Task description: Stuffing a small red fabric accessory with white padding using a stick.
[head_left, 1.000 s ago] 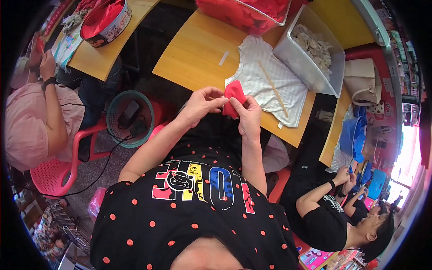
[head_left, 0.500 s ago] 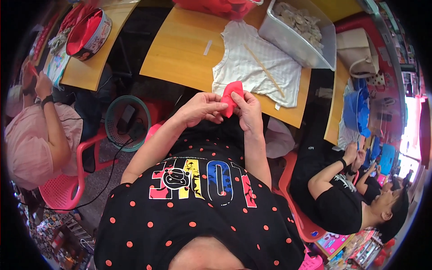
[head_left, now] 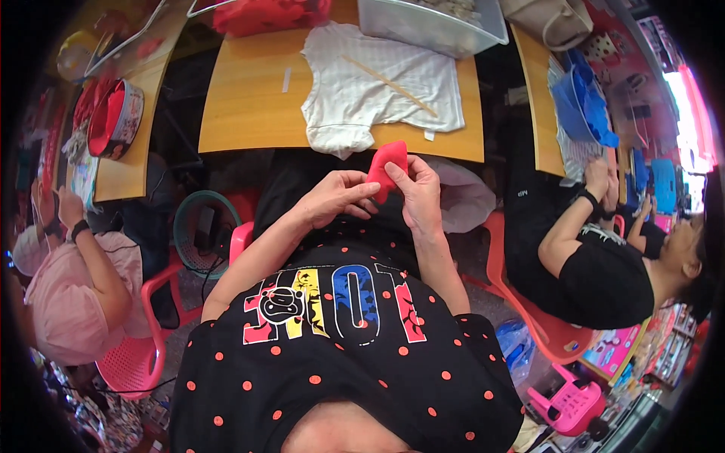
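A small, soft red cloth piece (head_left: 390, 156), folded to a pointed shape, is held up in front of my chest, just off the table's near edge. My right hand (head_left: 421, 195) pinches it, thumb flat on the near face and fingers behind. At its lower left edge my left hand (head_left: 337, 198) closes in, thumb tip against the cloth and the other fingers curled under. What those fingers grip behind the cloth is hidden. Just beyond my hands, a white striped garment (head_left: 377, 94) lies spread on the wooden table (head_left: 249, 113).
A thin wooden stick (head_left: 393, 87) rests on the garment. Behind stand a clear plastic bin (head_left: 430, 30) and a heap of red cloth (head_left: 272, 15). Co-workers sit at left (head_left: 91, 294) and right (head_left: 596, 264). A green basket (head_left: 181, 226) stands on the floor at left.
My view has turned and shifted, so the table and neighbours sit differently in it. Both hands keep their hold on the red cloth piece, and my right thumb lies lower on it.
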A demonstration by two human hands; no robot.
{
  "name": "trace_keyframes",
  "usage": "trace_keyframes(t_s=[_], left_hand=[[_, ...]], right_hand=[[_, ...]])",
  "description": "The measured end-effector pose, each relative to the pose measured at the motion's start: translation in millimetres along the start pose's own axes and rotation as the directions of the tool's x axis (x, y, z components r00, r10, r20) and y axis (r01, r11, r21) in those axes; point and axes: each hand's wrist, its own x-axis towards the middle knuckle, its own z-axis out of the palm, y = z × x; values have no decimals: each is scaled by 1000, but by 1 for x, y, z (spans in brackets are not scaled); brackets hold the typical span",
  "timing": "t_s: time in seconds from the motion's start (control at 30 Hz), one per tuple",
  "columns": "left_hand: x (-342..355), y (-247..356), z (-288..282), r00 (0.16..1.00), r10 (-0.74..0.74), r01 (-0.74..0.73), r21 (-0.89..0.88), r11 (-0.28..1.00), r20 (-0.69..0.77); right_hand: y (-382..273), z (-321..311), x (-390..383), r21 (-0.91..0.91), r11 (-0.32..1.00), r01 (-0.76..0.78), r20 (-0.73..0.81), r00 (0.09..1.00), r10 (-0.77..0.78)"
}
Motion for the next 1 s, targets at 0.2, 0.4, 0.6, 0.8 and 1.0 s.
trace_keyframes(t_s=[0.2, 0.4, 0.6, 0.8, 1.0], left_hand=[[14, -16, 3, 998, -6, 5, 24, 1000, 67], [22, -24, -3, 998, -3, -3, 97, 995, 58], [19, 6, 4, 995, 104, -103, 271, 957, 11], [37, 12, 10, 973, 229, -217, 501, 838, 40], [59, -14, 11, 995, 74, -98, 469, 878, 69]], right_hand=[[-1, -11, -7, 105, 994, -25, 18, 1000, 24], [9, -21, -14, 72, 997, 34, 14, 999, -35], [14, -30, -14, -178, 984, 6, 17, 1000, -3], [2, -36, -12, -304, 952, -30, 95, 994, 62], [4, -68, -25, -399, 908, -129, -4, 990, 139]])
